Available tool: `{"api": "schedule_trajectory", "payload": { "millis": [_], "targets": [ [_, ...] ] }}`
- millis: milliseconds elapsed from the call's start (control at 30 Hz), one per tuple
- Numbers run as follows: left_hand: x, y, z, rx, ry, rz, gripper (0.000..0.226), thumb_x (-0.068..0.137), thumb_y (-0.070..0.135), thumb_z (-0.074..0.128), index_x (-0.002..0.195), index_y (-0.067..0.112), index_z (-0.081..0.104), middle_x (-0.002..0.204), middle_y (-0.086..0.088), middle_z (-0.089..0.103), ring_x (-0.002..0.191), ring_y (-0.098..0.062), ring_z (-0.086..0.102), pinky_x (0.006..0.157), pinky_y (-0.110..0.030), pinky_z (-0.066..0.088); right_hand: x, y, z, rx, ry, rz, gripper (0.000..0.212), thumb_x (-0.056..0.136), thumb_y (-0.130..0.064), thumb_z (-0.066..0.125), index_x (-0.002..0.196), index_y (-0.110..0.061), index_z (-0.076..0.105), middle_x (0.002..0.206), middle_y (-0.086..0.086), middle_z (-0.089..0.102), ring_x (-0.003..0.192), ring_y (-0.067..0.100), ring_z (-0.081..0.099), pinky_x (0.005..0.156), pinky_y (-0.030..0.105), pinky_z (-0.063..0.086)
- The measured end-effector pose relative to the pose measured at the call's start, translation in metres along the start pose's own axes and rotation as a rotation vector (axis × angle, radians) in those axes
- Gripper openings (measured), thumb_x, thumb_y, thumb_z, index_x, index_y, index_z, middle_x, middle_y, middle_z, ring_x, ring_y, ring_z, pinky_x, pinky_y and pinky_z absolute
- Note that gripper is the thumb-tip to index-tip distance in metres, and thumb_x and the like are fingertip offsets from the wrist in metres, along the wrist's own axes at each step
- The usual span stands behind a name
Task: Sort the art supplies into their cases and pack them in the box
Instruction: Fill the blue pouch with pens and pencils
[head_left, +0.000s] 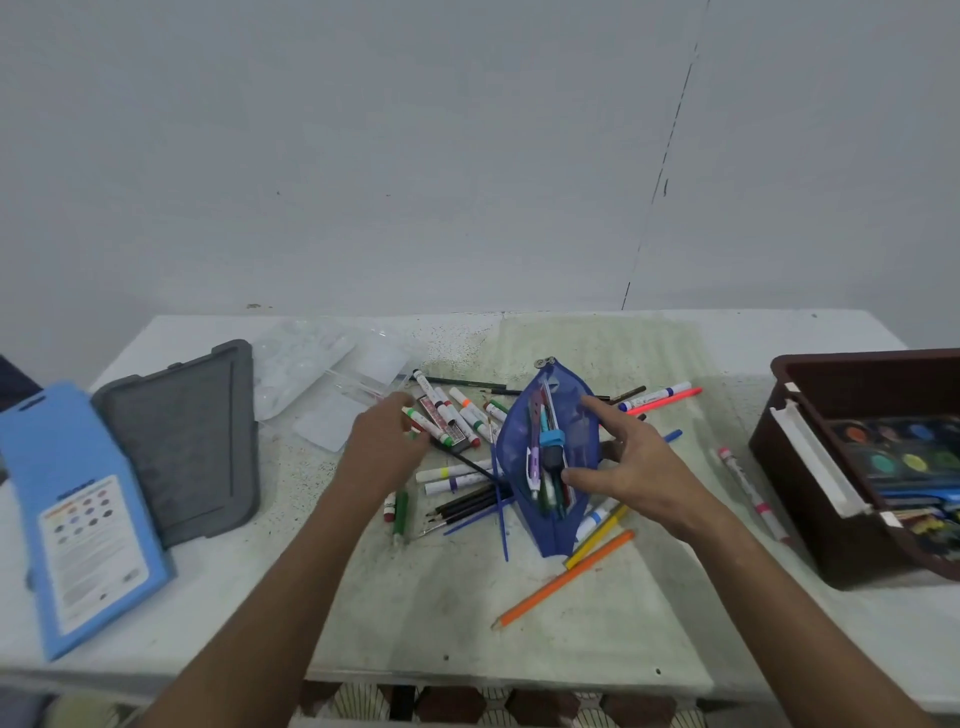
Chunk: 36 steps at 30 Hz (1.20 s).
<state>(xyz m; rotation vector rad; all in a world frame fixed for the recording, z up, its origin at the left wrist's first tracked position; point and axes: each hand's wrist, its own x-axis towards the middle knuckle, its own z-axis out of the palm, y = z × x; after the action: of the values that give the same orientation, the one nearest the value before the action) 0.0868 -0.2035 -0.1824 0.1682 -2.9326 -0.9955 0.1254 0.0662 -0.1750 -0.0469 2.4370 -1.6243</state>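
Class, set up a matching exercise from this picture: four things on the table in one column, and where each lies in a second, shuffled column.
1. blue pouch
2. brown box
3. orange pencil
4. grey case

a. far right
b. nearest the front edge
c. left, beside the blue case
d. centre, under the right hand

Pairs: 1-d, 2-a, 3-b, 4-c

The blue pencil pouch (545, 467) at the middle of the counter (441, 623) looks like thin see-through mesh cloth with a small metal zip pull. The counter is pale, matt and speckled (worn and stained in patches). Near the far-left corner lie clear glossy plastic trays (332, 384). A dark brown plastic box (831, 519) sits at the right edge. The grey case (182, 441) looks matt and soft.
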Motion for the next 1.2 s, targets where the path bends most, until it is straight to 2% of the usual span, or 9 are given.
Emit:
{"api": "schedule_trajectory", "payload": {
  "millis": [133, 267, 433, 600, 667, 733, 833, 1033, 1200],
  "targets": [
    [0.007, -0.026, 0.002, 0.144, -0.069, -0.069, 0.044, 0.081, 0.029, 0.072, 0.12, 0.016, 0.058, 0.088, 0.0, 0.062, 0.077, -0.014, 0.057, 0.067, -0.026, 0.043, 0.0, 0.0, 0.003, 0.0, 0.002, -0.008, 0.087, 0.071, -0.013, 0.081, 0.144, -0.022, 0.036, 0.109, -0.018, 0.065, 0.094, 0.006, 0.067, 0.08, 0.031, 0.058],
    [0.004, -0.021, 0.01, 0.233, -0.074, -0.056, 0.046, 0.077, 0.038, 0.075, 0.114, 0.016, 0.059, 0.099, -0.004, 0.066, 0.081, -0.017, 0.059, 0.068, -0.028, 0.045, 0.001, -0.002, 0.004, -0.016, 0.0, -0.014, 0.087, 0.071, -0.015, 0.082, 0.144, -0.023, 0.036, 0.11, -0.021, 0.062, 0.095, 0.006, 0.066, 0.08, 0.032, 0.058],
    [0.005, -0.015, 0.011, 0.212, -0.095, -0.068, 0.038, 0.078, 0.024, 0.069, 0.113, 0.011, 0.059, 0.098, -0.005, 0.059, 0.074, -0.015, 0.056, 0.055, -0.024, 0.041, 0.001, -0.001, 0.004, -0.015, 0.004, -0.003, 0.086, 0.072, -0.016, 0.081, 0.144, -0.023, 0.036, 0.107, -0.02, 0.064, 0.095, 0.004, 0.066, 0.08, 0.031, 0.058],
    [0.013, -0.013, 0.008, 0.14, -0.116, -0.097, 0.035, 0.075, 0.017, 0.065, 0.108, 0.012, 0.057, 0.092, -0.004, 0.059, 0.07, -0.016, 0.06, 0.066, -0.035, 0.056, 0.0, -0.002, 0.002, -0.021, 0.009, 0.005, 0.088, 0.071, -0.017, 0.082, 0.145, -0.022, 0.034, 0.111, -0.017, 0.064, 0.094, 0.006, 0.067, 0.083, 0.035, 0.057],
    [0.018, -0.012, 0.005, 0.096, -0.086, -0.098, 0.028, 0.078, 0.014, 0.063, 0.103, 0.019, 0.051, 0.091, -0.003, 0.055, 0.064, -0.011, 0.054, 0.062, -0.031, 0.052, -0.001, -0.002, 0.001, -0.014, 0.009, 0.01, 0.087, 0.072, -0.016, 0.081, 0.145, -0.022, 0.034, 0.109, -0.017, 0.064, 0.093, 0.005, 0.067, 0.08, 0.031, 0.058],
    [0.024, -0.007, 0.0, 0.002, -0.036, -0.083, 0.035, 0.083, 0.013, 0.058, 0.117, 0.017, 0.049, 0.094, -0.005, 0.056, 0.063, -0.008, 0.054, 0.053, -0.022, 0.046, -0.002, -0.002, 0.0, -0.009, 0.01, 0.013, 0.086, 0.072, -0.015, 0.081, 0.145, -0.022, 0.034, 0.106, -0.017, 0.065, 0.091, 0.003, 0.067, 0.073, 0.026, 0.057],
    [0.041, 0.002, -0.003, -0.114, 0.025, -0.08, 0.047, 0.089, 0.02, 0.053, 0.133, 0.012, 0.041, 0.107, -0.009, 0.057, 0.068, -0.011, 0.058, 0.053, -0.021, 0.042, -0.002, -0.003, 0.0, -0.008, 0.016, 0.022, 0.086, 0.072, -0.015, 0.08, 0.145, -0.022, 0.034, 0.105, -0.017, 0.064, 0.091, 0.002, 0.067, 0.071, 0.024, 0.057],
    [0.068, 0.006, 0.012, -0.025, -0.073, -0.136, 0.029, 0.081, 0.01, 0.057, 0.108, 0.004, 0.048, 0.094, -0.011, 0.055, 0.07, -0.015, 0.047, 0.051, -0.025, 0.034, -0.005, -0.004, 0.001, -0.002, 0.032, 0.024, 0.085, 0.073, -0.012, 0.08, 0.145, -0.02, 0.035, 0.101, -0.016, 0.065, 0.089, 0.0, 0.066, 0.071, 0.022, 0.056],
    [0.076, 0.007, 0.021, 0.088, -0.143, -0.129, 0.047, 0.08, 0.026, 0.069, 0.112, 0.004, 0.044, 0.096, -0.009, 0.053, 0.081, -0.02, 0.049, 0.053, -0.026, 0.033, -0.005, -0.002, -0.002, -0.009, 0.04, 0.042, 0.087, 0.072, -0.014, 0.081, 0.145, -0.021, 0.034, 0.101, -0.015, 0.066, 0.087, 0.003, 0.067, 0.073, 0.024, 0.057]
  ]
}}
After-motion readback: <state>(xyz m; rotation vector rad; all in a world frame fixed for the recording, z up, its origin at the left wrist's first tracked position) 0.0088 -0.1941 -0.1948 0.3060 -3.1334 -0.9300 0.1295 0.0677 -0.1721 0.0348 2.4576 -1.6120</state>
